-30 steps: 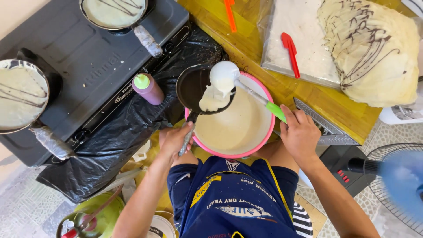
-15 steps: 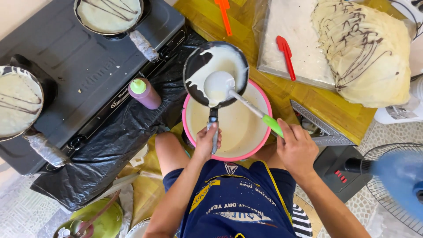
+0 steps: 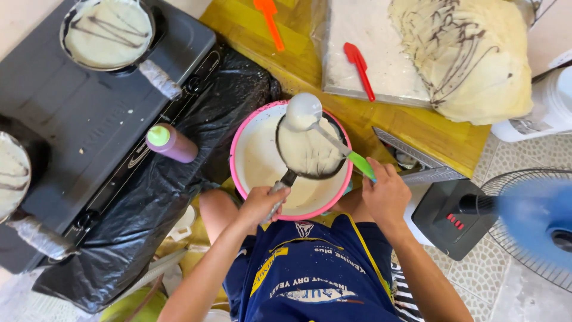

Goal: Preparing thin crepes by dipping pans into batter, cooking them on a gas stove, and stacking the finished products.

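Observation:
My left hand (image 3: 260,204) grips the foil-wrapped handle of a small black pan (image 3: 310,152) coated in pale batter. I hold the pan over a pink-rimmed bowl of batter (image 3: 252,161) that sits in front of my knees. My right hand (image 3: 387,194) holds a ladle by its green handle (image 3: 361,165). The ladle's white cup (image 3: 302,111) hovers at the far edge of the pan, above the bowl's rim.
A black stove (image 3: 77,125) at left carries two batter-filled pans (image 3: 108,33), (image 3: 11,176) with chocolate drizzle. A purple squeeze bottle (image 3: 171,143) lies on black plastic. Stacked crepes (image 3: 471,53) and red (image 3: 359,67) and orange (image 3: 269,19) spatulas rest on the yellow table. A fan (image 3: 530,229) spins at right.
The pan was first tipped beside the ladle, then held flat and higher over the bowl's far side. Now it sits lower, over the bowl's middle, with batter spread across it.

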